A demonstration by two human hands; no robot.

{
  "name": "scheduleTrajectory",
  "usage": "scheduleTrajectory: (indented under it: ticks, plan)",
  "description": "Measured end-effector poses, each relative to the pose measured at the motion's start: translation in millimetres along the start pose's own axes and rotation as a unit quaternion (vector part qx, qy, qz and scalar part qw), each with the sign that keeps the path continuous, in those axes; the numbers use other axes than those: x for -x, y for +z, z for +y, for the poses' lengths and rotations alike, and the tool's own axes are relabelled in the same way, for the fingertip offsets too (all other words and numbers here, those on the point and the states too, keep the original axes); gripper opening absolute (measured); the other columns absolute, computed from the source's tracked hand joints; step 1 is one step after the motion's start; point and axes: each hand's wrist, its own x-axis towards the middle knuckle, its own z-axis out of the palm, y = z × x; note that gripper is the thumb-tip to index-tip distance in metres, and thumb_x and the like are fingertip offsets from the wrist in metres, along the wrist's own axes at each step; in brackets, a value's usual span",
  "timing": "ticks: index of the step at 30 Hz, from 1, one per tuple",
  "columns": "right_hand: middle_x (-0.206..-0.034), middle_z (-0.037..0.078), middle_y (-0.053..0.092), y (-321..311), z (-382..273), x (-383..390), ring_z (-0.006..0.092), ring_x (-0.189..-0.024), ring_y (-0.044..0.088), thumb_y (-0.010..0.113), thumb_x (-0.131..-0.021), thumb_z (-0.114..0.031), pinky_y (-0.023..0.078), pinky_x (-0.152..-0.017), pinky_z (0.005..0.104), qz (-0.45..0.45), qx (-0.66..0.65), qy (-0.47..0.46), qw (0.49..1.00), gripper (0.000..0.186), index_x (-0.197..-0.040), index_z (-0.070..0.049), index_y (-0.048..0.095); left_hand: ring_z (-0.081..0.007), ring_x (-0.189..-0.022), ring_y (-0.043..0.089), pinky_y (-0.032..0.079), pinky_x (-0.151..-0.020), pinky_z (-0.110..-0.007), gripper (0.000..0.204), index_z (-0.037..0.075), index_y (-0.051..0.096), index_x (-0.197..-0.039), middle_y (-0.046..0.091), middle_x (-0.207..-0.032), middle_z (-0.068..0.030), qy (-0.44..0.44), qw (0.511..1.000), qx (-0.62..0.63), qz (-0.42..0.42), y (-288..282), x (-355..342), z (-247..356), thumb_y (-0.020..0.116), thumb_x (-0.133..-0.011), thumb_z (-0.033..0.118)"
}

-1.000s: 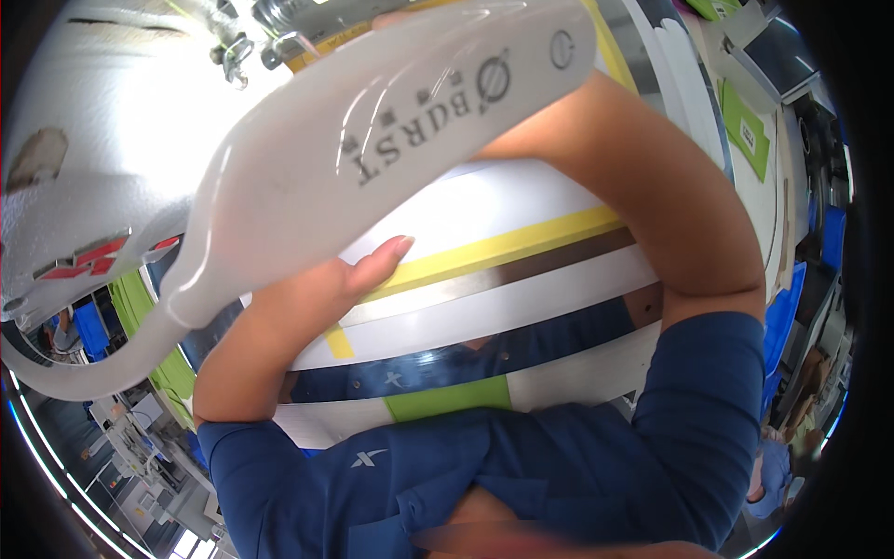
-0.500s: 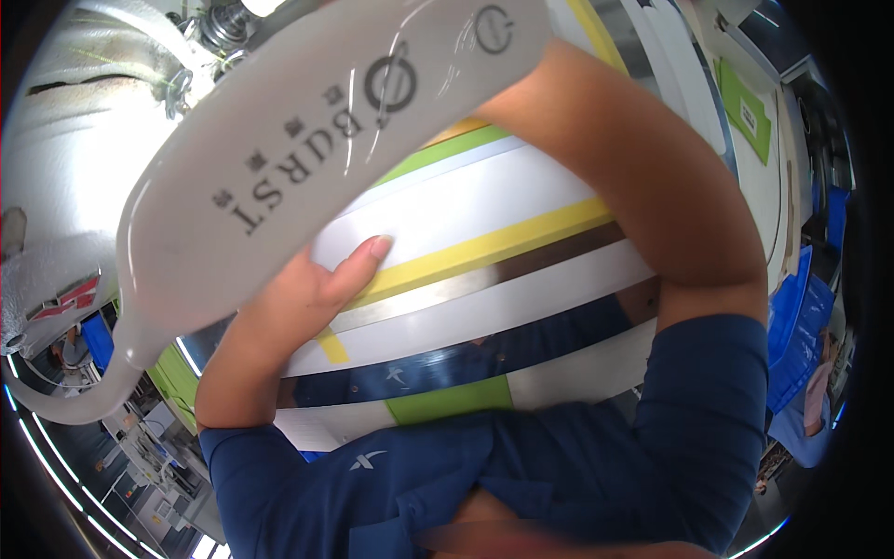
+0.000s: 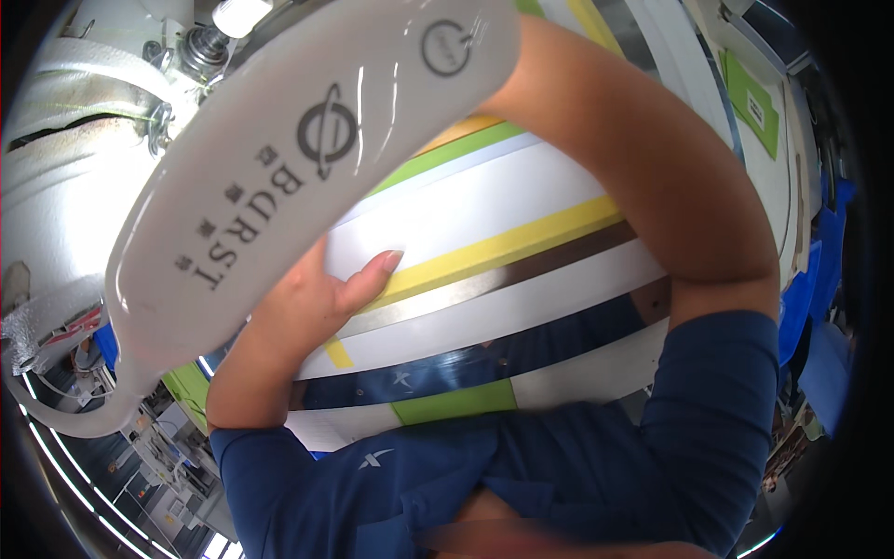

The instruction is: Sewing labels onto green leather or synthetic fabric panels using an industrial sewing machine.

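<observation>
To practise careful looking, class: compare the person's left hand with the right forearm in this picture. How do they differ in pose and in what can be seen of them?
The left hand lies below the glossy white curved panel, thumb stretched toward the yellow stripe; the right forearm arches over the striped surface, its hand hidden behind the panel. The left hand shows a thumbnail; the right forearm shows no fingers. Both arms are bare below blue sleeves.

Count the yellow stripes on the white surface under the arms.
2 in view: a long yellow stripe beside the left hand, and a thinner yellow strip by the top edge. The white panel may hide more.
</observation>
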Motion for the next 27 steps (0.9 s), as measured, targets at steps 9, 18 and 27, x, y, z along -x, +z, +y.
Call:
scheduleTrajectory:
  ticks: [9,18,27]
  plan:
    - [-0.095,0.016,0.078,12.9,-6.4,1.5,0.0324,-0.093,0.076,0.064,-0.092,-0.01,0.058,-0.088,0.0469,-0.007,0.094,-0.037,0.995,0.016,-0.097,-0.003,0.078,-0.035,-0.088,0.061,0.05,-0.082,-0.043,0.087,-0.008,0.059,-0.144,0.062,-0.097,-0.0168,-0.005,0.999,-0.026,-0.021,0.1,0.2,5.2,0.086,-0.082,0.047]
    - [-0.095,0.014,0.078,-7.2,-36.7,14.4,0.0311,-0.094,0.075,0.061,-0.095,-0.01,0.057,-0.088,0.0466,0.008,0.099,0.046,0.994,0.018,-0.102,-0.005,0.077,-0.0343,-0.085,0.059,0.049,-0.08,-0.044,0.087,-0.008,0.059,-0.144,0.06,-0.093,-0.0158,0.003,0.999,-0.014,-0.036,-3.9,-1.7,5.8,0.086,-0.083,0.047]
    - [-0.123,0.014,0.072,13.1,27.0,10.4,0.0319,-0.122,0.065,0.079,-0.085,-0.036,0.042,-0.114,0.0508,0.082,-0.011,-0.118,0.99,0.055,-0.131,-0.007,0.068,-0.0332,-0.084,0.058,0.048,-0.08,-0.043,0.089,-0.008,0.059,-0.145,0.058,-0.092,-0.015,-0.005,0.997,-0.063,-0.04,-3.0,3.5,6.2,0.082,-0.085,0.053]
